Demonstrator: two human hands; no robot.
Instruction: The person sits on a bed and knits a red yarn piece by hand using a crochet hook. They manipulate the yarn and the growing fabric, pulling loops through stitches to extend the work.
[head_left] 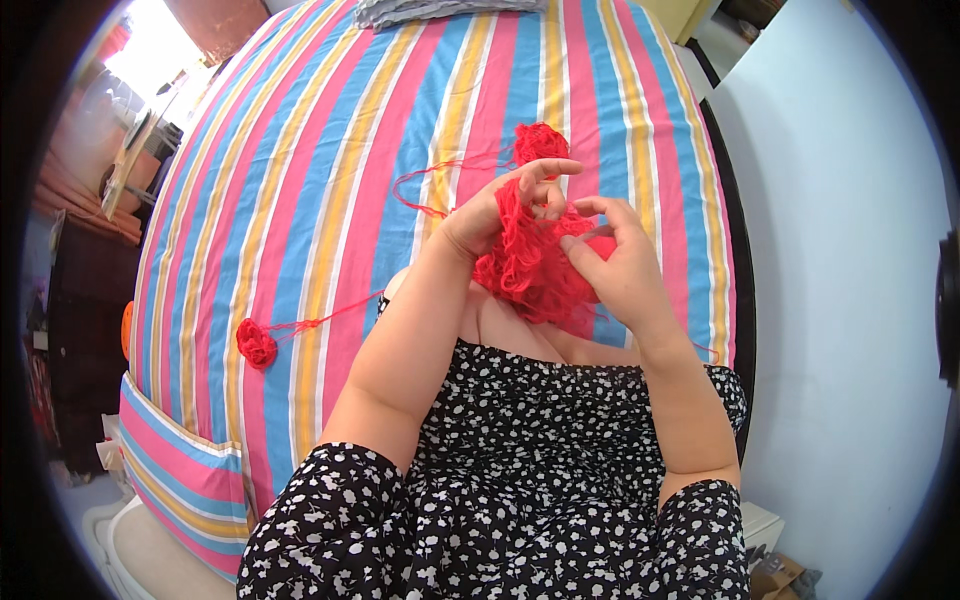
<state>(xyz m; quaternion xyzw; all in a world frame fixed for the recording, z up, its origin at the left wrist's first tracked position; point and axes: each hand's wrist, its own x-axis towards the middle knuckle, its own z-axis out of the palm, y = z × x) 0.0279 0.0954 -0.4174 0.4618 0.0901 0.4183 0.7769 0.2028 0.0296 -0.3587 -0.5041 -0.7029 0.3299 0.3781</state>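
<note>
A loose, tangled bundle of red yarn [530,275] hangs in front of my chest. My left hand [490,215] is closed on its upper strands, with one finger stretched out to the right and yarn looped about the hand. On the bundle's right side, my right hand [622,262] has its thumb and fingers curled around some of the same yarn. Exactly which strands it grips is hidden. Just beyond the hands, a second red yarn clump [540,143] rests on the striped bedspread [300,200], trailing thin strands to the left.
Another small red yarn clump [257,344] lies at the left, its strand running toward my left arm. Folded grey fabric [440,10] sits at the bed's far edge. A pale blue wall [840,300] rises on the right. A striped flap of cloth [185,460] hangs at the lower left.
</note>
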